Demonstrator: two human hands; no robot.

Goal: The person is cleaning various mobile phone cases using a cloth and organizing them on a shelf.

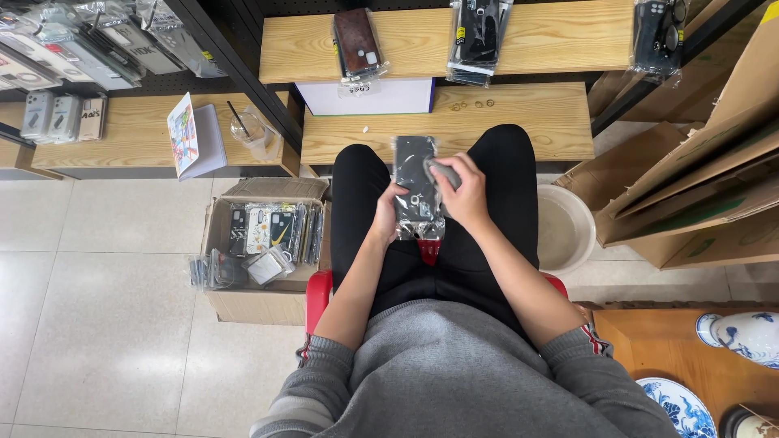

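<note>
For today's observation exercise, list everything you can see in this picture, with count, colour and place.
packaged phone case: one, black, on the lap
cloth: one, grey, on that case
cardboard box: one, brown, floor left, full of cases
plastic cup: one, clear, lower shelf
basin: one, pale, floor right
flattened cartons: several, brown, right
plates: two, blue-white, bottom right
left hand: holds the case
right hand: presses the cloth
</note>
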